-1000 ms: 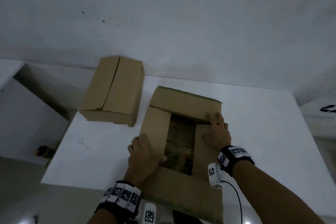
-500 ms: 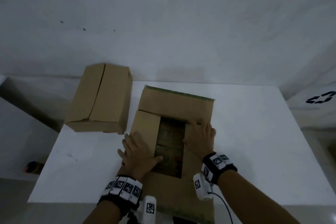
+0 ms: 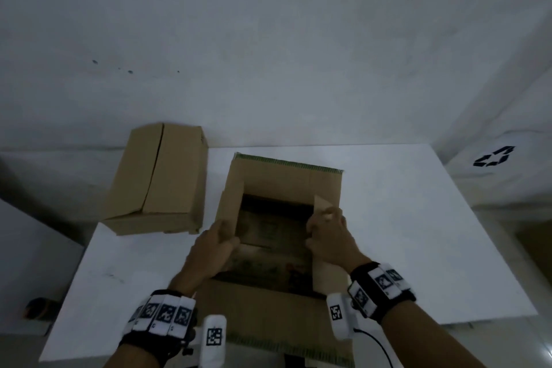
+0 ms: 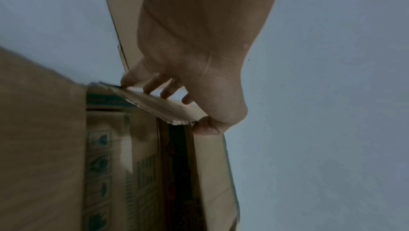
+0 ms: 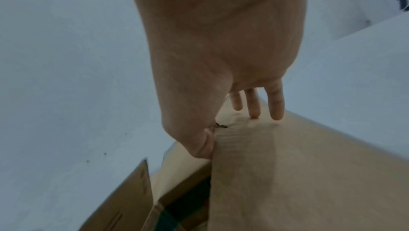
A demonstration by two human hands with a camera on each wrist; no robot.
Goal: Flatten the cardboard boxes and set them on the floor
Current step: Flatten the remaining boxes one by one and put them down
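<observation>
White table (image 3: 418, 233), left hand (image 3: 209, 251) and right hand (image 3: 331, 239) gripping open box (image 3: 286, 179) side flaps

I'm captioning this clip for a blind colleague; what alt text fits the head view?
Two hands pull up the side flaps of an open cardboard box on a white table: left hand grips the left flap, right hand the right. A closed box sits to the left.

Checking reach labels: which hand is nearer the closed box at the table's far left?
Left. The left hand grips the open box's left flap, beside the closed box; the right hand holds the opposite flap, farther away.
</observation>
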